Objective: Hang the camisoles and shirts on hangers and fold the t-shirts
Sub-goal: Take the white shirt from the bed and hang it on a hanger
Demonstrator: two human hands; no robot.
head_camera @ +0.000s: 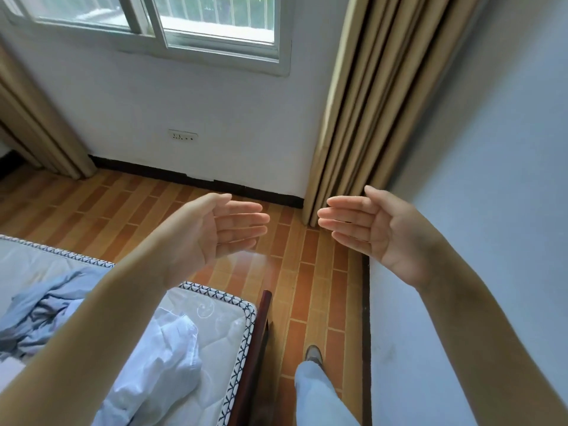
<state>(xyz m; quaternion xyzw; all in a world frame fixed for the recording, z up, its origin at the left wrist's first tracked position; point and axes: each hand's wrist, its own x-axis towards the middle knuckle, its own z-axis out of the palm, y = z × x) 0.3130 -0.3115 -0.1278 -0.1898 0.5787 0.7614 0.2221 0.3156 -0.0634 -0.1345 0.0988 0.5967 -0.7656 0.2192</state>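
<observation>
Both forearms reach out over the bed (pixel 215 330); left hand (pixel 212 232) and right hand (pixel 378 232) face palm to palm, fingers (pixel 246 218) straight, holding nothing. A white shirt (pixel 159 364) and blue garment (pixel 40 315) (both crumpled) lie on the bed, below the window (pixel 184 23).

Both hands are raised mid-frame, palms facing each other with fingers straight and together, holding nothing; the left hand (pixel 215 232) sits left of centre, the right hand (pixel 378 229) right of centre, a gap between their fingertips. At lower left a bare mattress (pixel 215 330) carries a crumpled grey-blue garment (pixel 40 309) and, nearer the corner, a rumpled white shirt (pixel 159 364). Orange-brown floor tiles (pixel 307 272) fill the centre. A window (pixel 172 26) spans the top, tan curtains (pixel 368 103) hang at upper right, and a wall socket (pixel 182 135) sits below the window.
</observation>
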